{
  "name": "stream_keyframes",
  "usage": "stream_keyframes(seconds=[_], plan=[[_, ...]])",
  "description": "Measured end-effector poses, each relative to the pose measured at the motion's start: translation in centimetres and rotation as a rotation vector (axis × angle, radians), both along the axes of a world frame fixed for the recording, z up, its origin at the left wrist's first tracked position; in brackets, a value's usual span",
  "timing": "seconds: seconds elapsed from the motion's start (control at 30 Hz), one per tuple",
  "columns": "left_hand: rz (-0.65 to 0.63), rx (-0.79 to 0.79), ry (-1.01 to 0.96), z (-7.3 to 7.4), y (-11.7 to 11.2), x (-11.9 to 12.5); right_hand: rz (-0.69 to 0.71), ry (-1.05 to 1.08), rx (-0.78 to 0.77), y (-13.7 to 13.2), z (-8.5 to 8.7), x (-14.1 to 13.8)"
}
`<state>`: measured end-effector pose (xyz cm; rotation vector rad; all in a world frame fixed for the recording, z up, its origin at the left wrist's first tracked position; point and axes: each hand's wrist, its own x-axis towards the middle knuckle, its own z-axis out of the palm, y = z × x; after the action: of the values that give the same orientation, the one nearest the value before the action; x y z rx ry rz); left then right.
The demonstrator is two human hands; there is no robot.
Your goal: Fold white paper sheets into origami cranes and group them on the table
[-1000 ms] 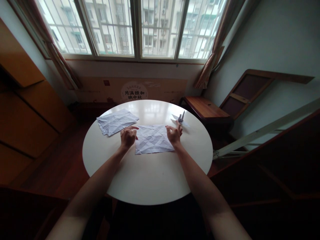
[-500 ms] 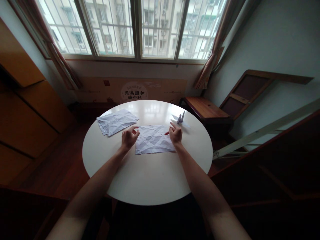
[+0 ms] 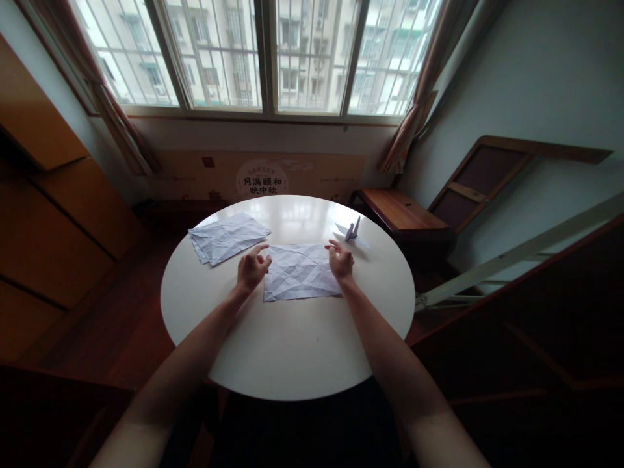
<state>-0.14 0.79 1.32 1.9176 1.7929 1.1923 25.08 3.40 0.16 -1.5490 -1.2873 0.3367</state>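
Note:
A creased white sheet of paper (image 3: 299, 276) lies flat on the round white table, its crossing fold lines showing. At the sheet's left edge is my left hand (image 3: 251, 268), index finger and thumb apart, with the fingertip by the far left corner. Over the right edge sits my right hand (image 3: 341, 262), its index finger stretched left near the far right corner and its other fingers curled. Neither hand visibly grips the paper; whether the fingertips touch it is hard to tell. Just beyond my right hand stands a folded paper crane (image 3: 351, 231).
A small stack of creased paper sheets (image 3: 229, 237) lies at the table's far left. The round table (image 3: 287, 351) has its near edge close to my body. A wooden stool or bench (image 3: 402, 211) stands behind it on the right, below a barred window (image 3: 312, 58).
My right hand's fingers have drawn closer together and now point left toward the far edge of the sheet. My left index finger has shifted slightly; the paper and crane have stayed put.

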Motion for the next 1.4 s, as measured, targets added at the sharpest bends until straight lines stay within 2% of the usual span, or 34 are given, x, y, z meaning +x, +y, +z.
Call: stream_keyframes(seconds=[0.23, 0.47, 0.63, 0.77, 0.9, 1.0, 1.17, 1.4], plan=[[-0.013, -0.060, -0.060, 0.0, -0.1, -0.1, 0.036, 0.033, -0.042, 0.4, -0.6, 0.1], [-0.036, -0.066, -0.082, 0.3, -0.1, -0.3, 0.079, 0.057, -0.079, 0.3, -0.3, 0.2], [0.016, -0.070, -0.170, 0.6, 0.0, -0.4, 0.111, 0.093, -0.077, 0.0, -0.2, 0.2], [0.082, -0.024, -0.214, 0.5, 0.1, -0.3, 0.125, 0.219, -0.006, 0.3, -0.6, 0.2], [0.064, -0.040, -0.171, 0.4, 0.1, -0.2, 0.140, 0.337, 0.011, 0.5, -1.0, 0.3], [0.044, -0.037, -0.142, 0.2, 0.1, -0.1, 0.108, 0.254, 0.008, 0.4, -1.0, 0.5], [0.044, -0.040, -0.119, 0.1, 0.3, -0.2, -0.019, 0.179, 0.024, -0.1, -0.4, 0.7], [0.038, -0.038, -0.115, 0.0, 0.3, -0.3, -0.074, 0.086, 0.118, -0.8, 0.5, 0.5]])
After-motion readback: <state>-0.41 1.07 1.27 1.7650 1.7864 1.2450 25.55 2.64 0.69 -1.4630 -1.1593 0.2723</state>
